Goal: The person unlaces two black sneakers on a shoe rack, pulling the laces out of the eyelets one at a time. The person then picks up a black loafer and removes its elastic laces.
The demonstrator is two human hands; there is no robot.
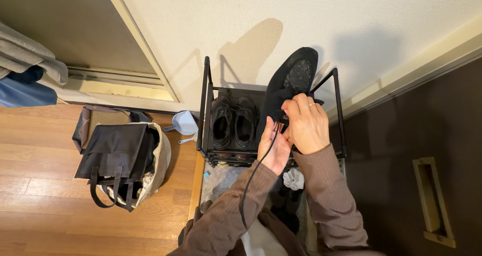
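Your right hand (307,126) is curled over the near side of a black shoe (288,88), fingers pressed down onto its upper, with a ring showing on one finger. Your left hand (274,148) sits just below it, palm up and fingers bent, pinching a black lace (257,169) where it leaves the shoe. From that pinch the lace hangs in a loose curve across your left sleeve (226,216) toward your lap. You hold the shoe tilted up, its toe pointing away from you toward the white wall (301,15) and its sole turned partly into view, so it hovers above the right half of a black metal rack (206,110).

On the rack's upper shelf, just left of your hands, a pair of dark lace-up shoes (234,121) stands side by side with the toes toward the wall. A pale crumpled thing lies near the foot of the rack, under your right wrist; you cannot tell what it is.

Left of the rack, a light blue dustpan (185,123) leans on the wooden floor (40,196). Further left, a black bag (116,153) rests inside a cream-coloured bag (160,158), its handles trailing toward you. A dark door (416,135) fills the right side.
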